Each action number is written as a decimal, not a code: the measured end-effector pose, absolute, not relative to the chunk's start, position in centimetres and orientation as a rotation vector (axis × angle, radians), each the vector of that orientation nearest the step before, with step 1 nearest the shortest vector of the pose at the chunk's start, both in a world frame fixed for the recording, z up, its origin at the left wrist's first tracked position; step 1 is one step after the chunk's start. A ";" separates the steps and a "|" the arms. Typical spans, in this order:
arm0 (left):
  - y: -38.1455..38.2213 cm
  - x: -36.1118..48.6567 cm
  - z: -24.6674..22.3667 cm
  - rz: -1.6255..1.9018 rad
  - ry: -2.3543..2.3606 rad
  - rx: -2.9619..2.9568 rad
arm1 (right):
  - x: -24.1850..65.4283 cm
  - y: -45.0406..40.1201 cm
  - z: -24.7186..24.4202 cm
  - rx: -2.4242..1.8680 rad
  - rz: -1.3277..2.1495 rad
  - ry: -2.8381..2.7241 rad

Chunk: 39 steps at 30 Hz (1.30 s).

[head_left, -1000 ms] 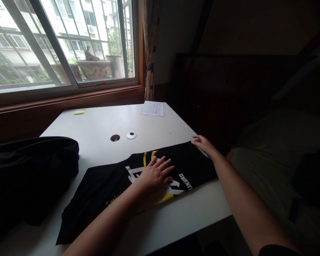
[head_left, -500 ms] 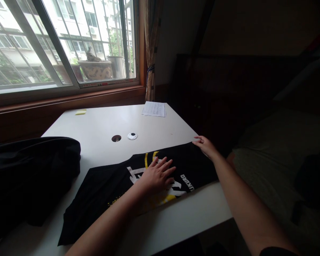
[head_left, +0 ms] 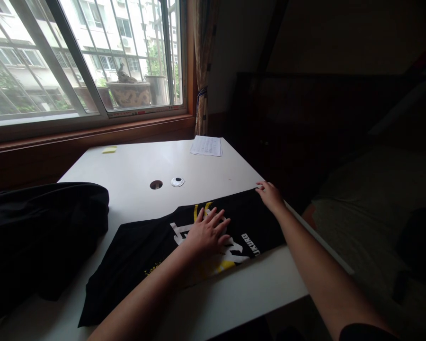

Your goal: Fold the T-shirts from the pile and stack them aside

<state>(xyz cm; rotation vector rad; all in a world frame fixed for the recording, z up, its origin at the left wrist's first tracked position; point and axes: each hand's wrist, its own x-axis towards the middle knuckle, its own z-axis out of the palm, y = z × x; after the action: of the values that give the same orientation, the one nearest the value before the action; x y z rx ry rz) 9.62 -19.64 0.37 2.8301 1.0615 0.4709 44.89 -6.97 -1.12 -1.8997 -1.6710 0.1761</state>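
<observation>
A black shirt [head_left: 138, 246] with white and yellow print lies folded into a long strip across the white table [head_left: 128, 166]. My left hand [head_left: 209, 232] rests flat on the print with its fingers spread. At the shirt's far right corner, my right hand [head_left: 270, 193] has its thumb and fingers closed on the edge of the cloth. The underside of the fold is hidden.
A dark cloth heap [head_left: 46, 232] covers the table's left side. Towards the back lie papers [head_left: 206, 146] and a yellow note [head_left: 110, 149]. A round hole [head_left: 156, 184] and its white cover [head_left: 178, 182] are mid-table. A window [head_left: 85, 57] stands behind.
My right hand has shifted slightly left and its forearm has swung inward a little. My left hand stays on the print. The camera view has moved slightly.
</observation>
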 end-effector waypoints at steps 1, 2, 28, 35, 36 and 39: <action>-19.4 9.5 0.1 0.481 1.146 2.804 | 44.7 -7.2 -1.0 -1.912 0.154 -1.674; -19.1 9.4 -0.1 0.488 1.229 2.773 | 44.5 -7.5 -0.9 -1.931 0.118 -1.673; -18.4 7.8 0.3 0.282 1.463 2.666 | 43.2 -10.9 -1.2 -1.983 0.125 -2.362; -19.2 3.4 0.4 0.282 1.366 2.812 | 45.8 -9.9 -2.3 -2.091 0.081 -2.267; -19.5 2.3 0.4 0.279 1.385 2.823 | 46.0 -9.8 -2.4 -2.093 0.075 -2.267; -20.5 -1.3 0.4 0.275 1.492 2.818 | 46.0 -9.7 -2.5 -2.096 0.067 -2.270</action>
<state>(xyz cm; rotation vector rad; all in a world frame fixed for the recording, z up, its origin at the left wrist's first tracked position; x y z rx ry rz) -1.26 -20.48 0.36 2.8183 1.4925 0.2752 46.05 -9.68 -2.53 -2.0956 -2.2700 0.0672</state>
